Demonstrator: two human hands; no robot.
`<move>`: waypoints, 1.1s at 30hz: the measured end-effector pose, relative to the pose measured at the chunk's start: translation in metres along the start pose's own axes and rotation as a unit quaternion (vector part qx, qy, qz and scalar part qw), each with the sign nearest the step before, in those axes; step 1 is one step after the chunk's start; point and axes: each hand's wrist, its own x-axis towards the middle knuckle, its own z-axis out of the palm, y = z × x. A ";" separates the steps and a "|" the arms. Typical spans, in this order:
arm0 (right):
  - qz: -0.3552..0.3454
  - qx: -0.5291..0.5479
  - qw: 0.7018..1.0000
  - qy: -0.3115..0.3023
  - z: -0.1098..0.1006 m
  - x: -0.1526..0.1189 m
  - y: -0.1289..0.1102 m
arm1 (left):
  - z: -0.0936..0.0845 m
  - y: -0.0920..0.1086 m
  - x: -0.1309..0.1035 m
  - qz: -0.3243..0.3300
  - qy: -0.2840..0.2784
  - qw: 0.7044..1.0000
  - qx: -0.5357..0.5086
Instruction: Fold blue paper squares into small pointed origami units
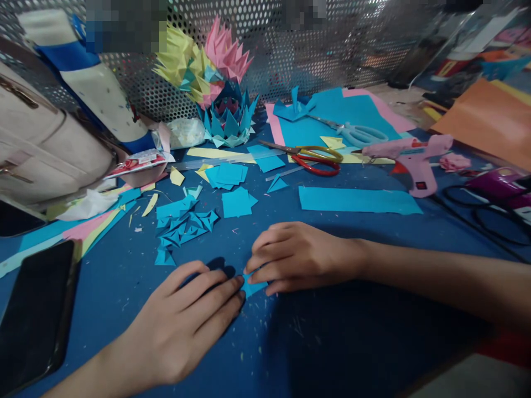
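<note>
A small blue piece of paper [254, 287] lies on the blue tabletop between my hands, mostly covered by fingers. My left hand [182, 320] presses its fingertips on the paper's left edge, fingers close together. From the right, my right hand [305, 257] pinches and presses the same paper with bent fingers; its thumb is nearest me. Folded blue paper triangles [182, 224] sit in a cluster beyond my left hand. Cut blue squares [238, 202] are stacked just behind the paper I hold.
A blue paper strip [357, 200], red-and-yellow-handled scissors [317, 157], light blue scissors [360, 134] and a pink glue gun [418, 157] lie behind my right hand. Folded paper flowers [230, 116] stand at the back. A phone [39, 315] and a bottle [99, 88] are left.
</note>
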 end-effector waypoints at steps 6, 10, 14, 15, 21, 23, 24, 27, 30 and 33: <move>-0.002 0.000 1.000 0.003 -0.001 0.001 0.000 | 0.000 -0.001 0.002 0.005 -0.001 1.000 -0.002; 0.003 -0.004 1.000 0.002 -0.001 0.000 -0.001 | -0.001 -0.001 0.004 0.000 0.001 1.000 -0.010; -0.002 -0.024 1.000 -0.005 0.001 -0.001 0.000 | -0.002 -0.002 0.007 0.005 0.002 1.000 -0.012; -0.004 -0.031 1.000 -0.006 0.001 -0.002 0.000 | -0.002 -0.002 0.007 0.005 0.001 1.000 -0.014; -0.008 -0.060 0.998 0.001 0.001 -0.001 -0.002 | -0.007 -0.001 0.009 0.010 0.009 1.000 -0.009; -0.005 -0.061 0.998 0.001 0.001 -0.001 -0.003 | -0.009 0.001 0.010 0.015 0.006 1.000 0.003; -0.004 -0.064 0.998 0.002 0.001 0.000 -0.004 | -0.010 0.003 0.009 0.020 0.003 1.000 0.006; 0.000 -0.084 0.996 0.003 0.005 0.003 -0.008 | -0.009 0.008 0.007 0.022 0.002 1.000 0.015; 0.021 -0.125 0.992 -0.012 0.010 0.007 -0.014 | -0.007 0.013 0.005 0.013 0.018 0.999 0.025; 0.050 -0.153 0.987 -0.025 0.008 0.009 -0.020 | -0.006 0.013 0.005 0.010 0.020 0.999 0.025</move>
